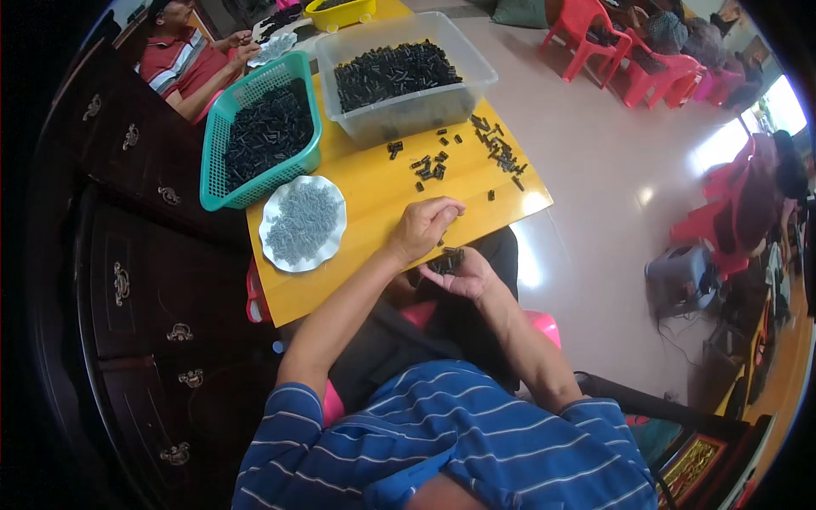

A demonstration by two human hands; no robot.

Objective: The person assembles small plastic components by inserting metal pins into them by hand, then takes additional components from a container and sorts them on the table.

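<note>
In the head view, your left hand (425, 228) is over the yellow table (365, 200) near its front edge, fingers folded together; I cannot tell whether they pinch anything. Your right hand (472, 276) is cupped around small black cylindrical pieces (450, 261) just off that edge. More loose black pieces (432, 168) lie farther back on the table. For tidy handling, I'd hold the right palm deep and close to the table's edge, so nothing slips past.
</note>
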